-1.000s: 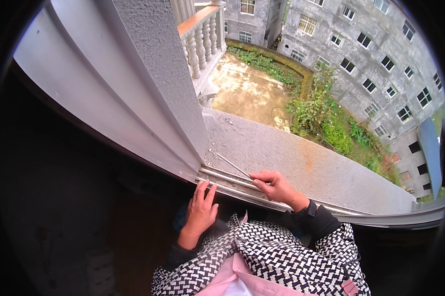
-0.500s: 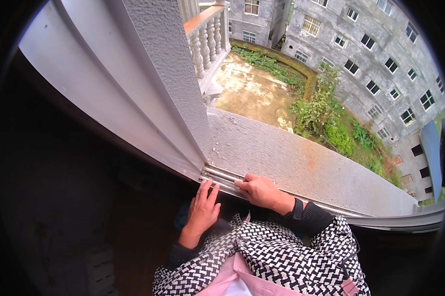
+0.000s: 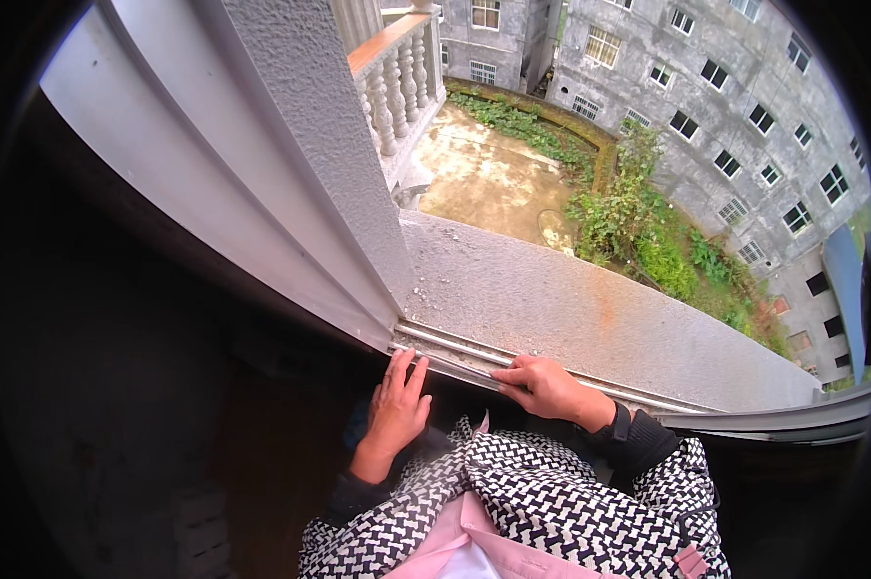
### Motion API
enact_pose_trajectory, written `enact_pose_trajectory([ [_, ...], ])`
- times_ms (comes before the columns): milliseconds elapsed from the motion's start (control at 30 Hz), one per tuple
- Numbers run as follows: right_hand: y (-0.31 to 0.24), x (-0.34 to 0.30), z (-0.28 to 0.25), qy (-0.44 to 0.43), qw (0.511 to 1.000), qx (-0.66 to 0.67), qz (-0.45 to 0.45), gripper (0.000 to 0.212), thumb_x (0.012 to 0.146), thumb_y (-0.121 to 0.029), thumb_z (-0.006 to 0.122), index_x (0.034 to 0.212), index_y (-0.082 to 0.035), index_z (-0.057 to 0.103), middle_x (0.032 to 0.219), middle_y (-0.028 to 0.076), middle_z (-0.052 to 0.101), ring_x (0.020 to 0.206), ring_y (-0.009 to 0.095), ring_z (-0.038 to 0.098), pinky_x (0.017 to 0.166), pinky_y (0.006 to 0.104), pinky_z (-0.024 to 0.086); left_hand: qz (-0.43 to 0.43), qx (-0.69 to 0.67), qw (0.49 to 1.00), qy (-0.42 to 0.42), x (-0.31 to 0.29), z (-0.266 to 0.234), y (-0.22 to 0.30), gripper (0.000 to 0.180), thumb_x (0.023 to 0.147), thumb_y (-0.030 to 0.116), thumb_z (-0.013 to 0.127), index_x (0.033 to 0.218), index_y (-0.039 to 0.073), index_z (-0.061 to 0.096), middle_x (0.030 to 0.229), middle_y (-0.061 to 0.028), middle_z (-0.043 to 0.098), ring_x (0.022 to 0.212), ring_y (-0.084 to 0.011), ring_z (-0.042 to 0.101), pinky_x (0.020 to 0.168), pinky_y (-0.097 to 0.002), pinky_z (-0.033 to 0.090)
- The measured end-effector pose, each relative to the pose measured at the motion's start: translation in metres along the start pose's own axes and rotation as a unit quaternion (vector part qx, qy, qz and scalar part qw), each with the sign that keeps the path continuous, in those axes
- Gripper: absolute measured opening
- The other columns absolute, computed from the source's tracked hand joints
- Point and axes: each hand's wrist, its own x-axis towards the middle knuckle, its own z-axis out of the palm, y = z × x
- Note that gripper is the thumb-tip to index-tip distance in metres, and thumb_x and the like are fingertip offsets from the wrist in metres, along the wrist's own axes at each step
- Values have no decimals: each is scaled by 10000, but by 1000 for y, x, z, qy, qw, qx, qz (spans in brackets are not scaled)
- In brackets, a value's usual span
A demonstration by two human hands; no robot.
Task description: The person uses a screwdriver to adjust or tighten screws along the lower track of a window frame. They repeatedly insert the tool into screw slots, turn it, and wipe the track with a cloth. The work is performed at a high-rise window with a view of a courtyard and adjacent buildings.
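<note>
A metal window track [image 3: 455,341] with narrow rails runs along the inner side of the sill, with grit and dirt in its grooves near the left corner. My left hand [image 3: 395,413] is open, its fingertips resting on the track's inner edge close to that corner. Just to the right, my right hand [image 3: 546,388] is closed over the track, thumb and index finger pinched together. A thin, slender shape seems to reach left from those fingers along the groove, but I cannot make out what it is.
A white window frame [image 3: 233,164] rises at the left against a rough grey wall [image 3: 329,145]. Beyond the track lies a wide rough sill [image 3: 542,289] with loose crumbs and a rust stain. Outside and far below are a courtyard [image 3: 493,174], plants and a grey building [image 3: 706,106].
My right hand has slid to the right along the track, away from my left hand, uncovering more of the grooves. My left hand stays at nearly the same spot.
</note>
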Motion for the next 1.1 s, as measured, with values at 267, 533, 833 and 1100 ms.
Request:
enact_pose_trajectory([
  [267,-15,35,15,28,990,-129,45,171,954,-211,641,1019,-70,713,893,177,675,791,384,684,681,483,556,1,4,1000,-1,1,-5,3,718,816,101,767,1475,40,489,1535,-189,417,1460,-408,383,1157,-468,401],
  [533,19,33,2,114,916,341,176,263,1015,-134,660,1243,-19,723,741,-26,618,650,67,579,572,271,466,-5,1,1000,-6,4,-1,1,709,833,112,758,1483,47,482,1546,-192,403,1472,-406,367,1147,-466,405],
  [833,-36,19,25,100,967,221,-82,317,969,-71,694,1284,-36,699,992,127,680,870,241,662,784,332,527,-98,-513,853,-15,2,-5,42,544,1005,286,666,1436,-18,534,1404,-170,570,1307,-297,566,1088,-394,449],
  [1100,-14,87,9,18,986,-27,-164,152,909,-212,714,1011,-121,781,937,95,689,854,315,655,736,412,555,-184,-649,738,-1,-20,7,44,589,1120,476,363,1540,67,421,1318,-182,650,1187,-218,642,798,-295,595],
])
